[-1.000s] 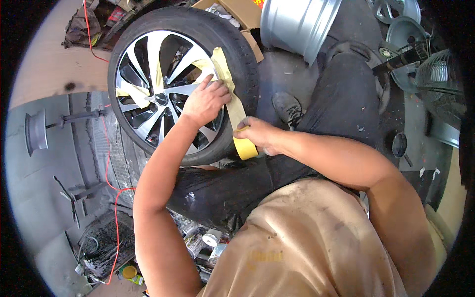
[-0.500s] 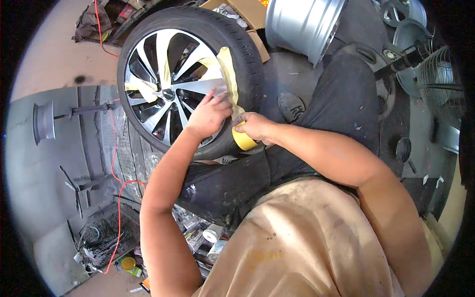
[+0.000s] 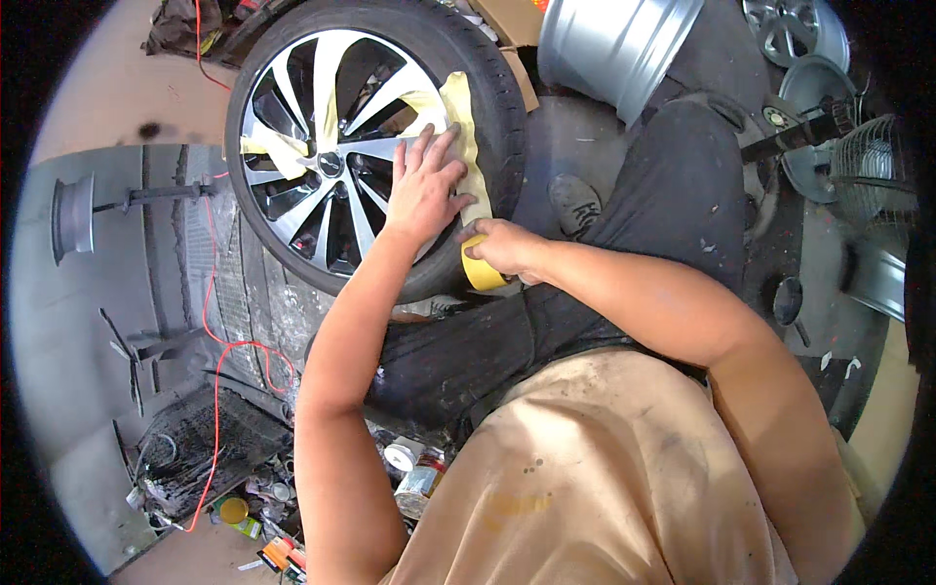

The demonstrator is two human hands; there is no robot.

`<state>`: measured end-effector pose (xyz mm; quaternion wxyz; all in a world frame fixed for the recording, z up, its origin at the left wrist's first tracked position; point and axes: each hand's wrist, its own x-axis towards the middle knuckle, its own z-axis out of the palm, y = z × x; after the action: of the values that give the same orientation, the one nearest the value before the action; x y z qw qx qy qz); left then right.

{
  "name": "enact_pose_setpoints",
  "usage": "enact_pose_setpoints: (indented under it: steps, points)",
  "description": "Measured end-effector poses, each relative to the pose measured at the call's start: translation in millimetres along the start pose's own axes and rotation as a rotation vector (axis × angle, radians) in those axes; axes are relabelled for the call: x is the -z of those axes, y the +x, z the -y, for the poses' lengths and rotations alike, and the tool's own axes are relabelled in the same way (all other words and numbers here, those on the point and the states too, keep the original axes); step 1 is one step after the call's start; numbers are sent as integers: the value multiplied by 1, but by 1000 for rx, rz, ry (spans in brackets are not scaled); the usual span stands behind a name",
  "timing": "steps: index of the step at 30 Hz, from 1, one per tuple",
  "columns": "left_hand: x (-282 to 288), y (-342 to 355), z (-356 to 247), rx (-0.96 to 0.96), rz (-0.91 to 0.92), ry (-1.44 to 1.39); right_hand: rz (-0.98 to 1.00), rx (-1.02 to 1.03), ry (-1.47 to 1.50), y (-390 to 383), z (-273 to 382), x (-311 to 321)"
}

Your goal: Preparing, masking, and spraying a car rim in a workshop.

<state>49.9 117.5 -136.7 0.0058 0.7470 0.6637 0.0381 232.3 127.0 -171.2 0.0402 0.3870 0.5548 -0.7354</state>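
Note:
A car wheel (image 3: 358, 212) with silver-and-black spokes, mounted in a black tyre (image 3: 499, 136), lies face up before me. Pale yellow masking tape (image 3: 462, 109) runs along the rim's right edge, and more strips lie across some spokes. My left hand (image 3: 426, 187) rests on the wheel, fingers spread, beside the tape strip. Gripped in my right hand (image 3: 501, 248) is a roll of yellow masking tape (image 3: 485, 274), at the strip's near end by the tyre. The fingers partly cover the roll.
A bare silver rim (image 3: 614, 49) stands at the upper right, near a cardboard box (image 3: 514, 21). A fan with a wire guard (image 3: 868, 166) is at the far right. A red cord (image 3: 215, 429) trails down the left. Cans and bottles (image 3: 417, 478) sit by my left elbow.
My left hand has shifted up along the tape and its fingers have spread out. My right hand still holds the tape roll. The view has moved slightly.

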Motion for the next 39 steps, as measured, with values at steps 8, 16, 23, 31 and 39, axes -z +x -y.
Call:
enact_pose_setpoints:
  steps: [8,16,23,31,39]
  points:
    - [-20,12,5,17,-6,57,16,229,-292,11,-8,-7]
    - [-24,9,14,16,8,18,-32,239,-543,19,13,-14]
    - [-24,8,9,39,10,39,446,319,-718,0,-10,-94]
    - [-22,-46,-5,149,-89,-5,512,538,-1131,-41,43,-21]
    - [-12,-76,-40,39,170,32,-331,795,-525,-187,112,78]
